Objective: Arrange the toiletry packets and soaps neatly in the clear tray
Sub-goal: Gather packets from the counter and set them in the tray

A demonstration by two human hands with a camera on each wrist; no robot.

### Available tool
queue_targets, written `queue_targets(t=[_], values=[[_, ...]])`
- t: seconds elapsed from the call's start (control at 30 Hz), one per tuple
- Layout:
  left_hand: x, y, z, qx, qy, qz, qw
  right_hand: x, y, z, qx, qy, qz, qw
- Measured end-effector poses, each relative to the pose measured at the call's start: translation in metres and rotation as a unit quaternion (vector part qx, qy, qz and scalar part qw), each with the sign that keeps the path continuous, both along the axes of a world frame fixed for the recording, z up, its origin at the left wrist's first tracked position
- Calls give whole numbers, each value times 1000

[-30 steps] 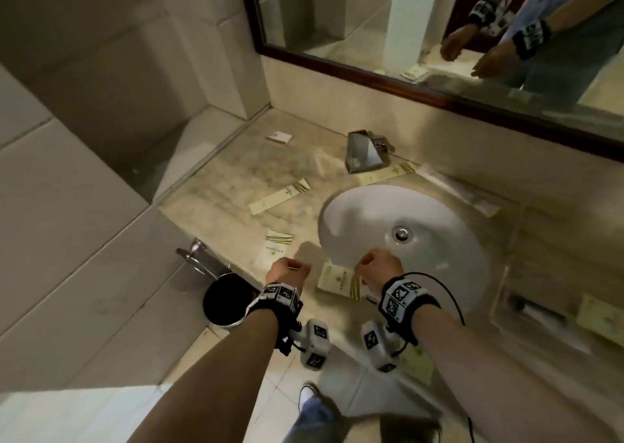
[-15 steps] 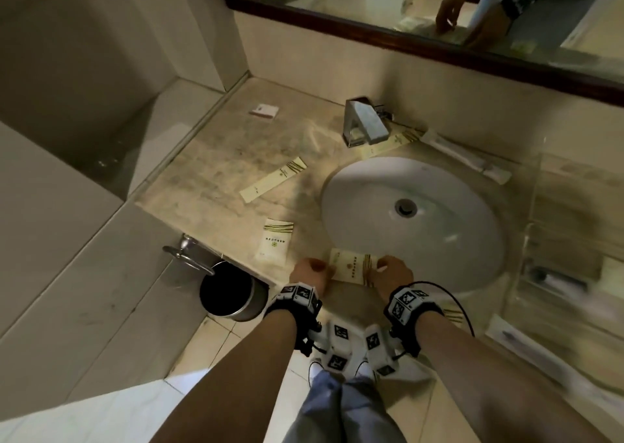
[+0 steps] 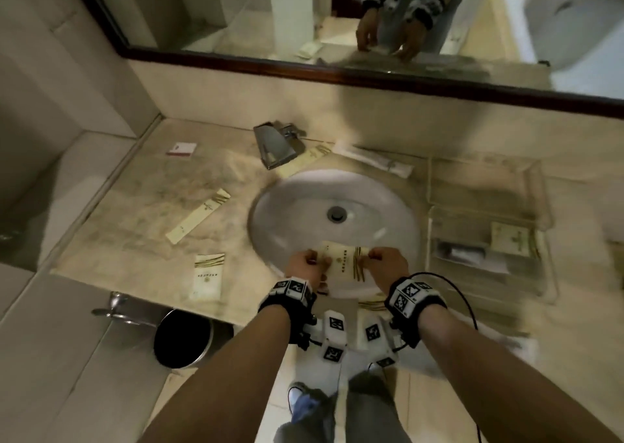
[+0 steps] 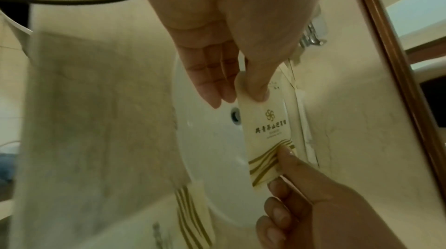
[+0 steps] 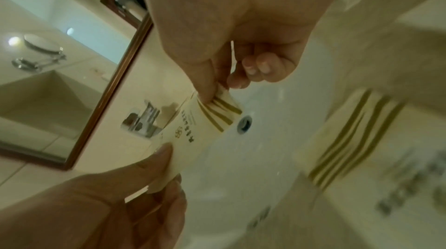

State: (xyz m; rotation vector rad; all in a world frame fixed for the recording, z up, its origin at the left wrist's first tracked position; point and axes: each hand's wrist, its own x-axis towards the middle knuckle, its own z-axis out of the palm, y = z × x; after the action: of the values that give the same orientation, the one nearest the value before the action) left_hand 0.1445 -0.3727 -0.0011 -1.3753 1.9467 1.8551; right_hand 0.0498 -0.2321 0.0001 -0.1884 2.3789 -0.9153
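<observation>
Both hands, left hand [image 3: 309, 267] and right hand [image 3: 385, 263], pinch the packet [image 3: 342, 264] by its short ends above the sink [image 3: 293, 206]; it looks light, thin, floppy, best held at edges.

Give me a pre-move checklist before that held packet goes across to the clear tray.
1. Left hand pinches the packet: ok.
2. Right hand pinches its striped end: ok.
3. Packet lifted off the counter, over the sink: ok.
4. Clear tray in view to the right: ok.
5. Free room in the tray's near compartment: cannot tell, blurred.
6. Path across the sink free of obstacles: ok.
</observation>
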Motion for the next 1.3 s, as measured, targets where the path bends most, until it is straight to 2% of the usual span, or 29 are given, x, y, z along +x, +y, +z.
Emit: queue_targets(t=[0.13,0.3,0.5,0.57,0.77,0.87,1.0,1.3], values=[[-50,44,9,37,3,-15,999,-37,55,6,-48,-55,-66,995],[-113,105,11,40,-18,-18,999,-88,123,4,-31,-87,-95,991],[-170,162,9,-48,-41,-83,995,-140,181,5,-33,-101,-150,983],[-183,167,8,-108,-59,-116,986,-154,187,2,-35,-114,-157,980],[-211,170,12,-233,-113,-209,943,-179,185,-7,41,-49,-125,990],[-220,171,10,-280,-134,-241,920,-187,179,-8,88,-25,-75,993],[-229,172,5,-330,-157,-271,891,-193,172,-6,136,40,-14,990],[-238,169,-11,-381,-151,-300,861,-195,165,-21,179,61,24,982]])
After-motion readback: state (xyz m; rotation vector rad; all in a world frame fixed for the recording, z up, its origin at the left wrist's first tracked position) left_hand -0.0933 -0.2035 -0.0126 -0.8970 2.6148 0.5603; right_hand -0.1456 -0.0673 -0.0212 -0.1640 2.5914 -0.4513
